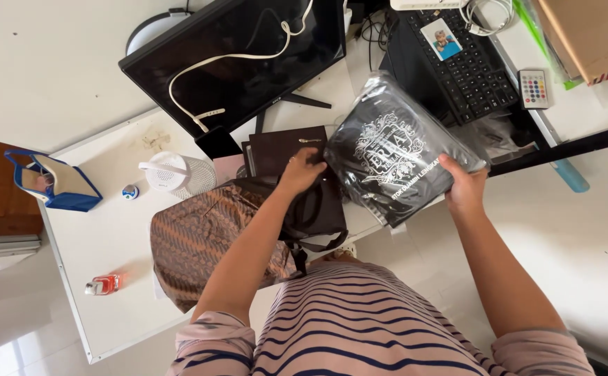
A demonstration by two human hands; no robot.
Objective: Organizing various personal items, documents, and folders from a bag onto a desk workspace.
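Now holding a glossy black plastic-wrapped packet (394, 157) over a white desk (102, 237).
Right hand (465, 186) gripping the packet's edge; left hand (302, 170) closed on the dark brown bag (321, 209); patterned brown cloth (203, 240) beside.

Bright, even daylight; sharp focus, wide-angle edge distortion.

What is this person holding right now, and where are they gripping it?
The right hand grips a black plastic-wrapped package by its lower right edge. The left hand rests at the top of a dark brown bag, beside the package.
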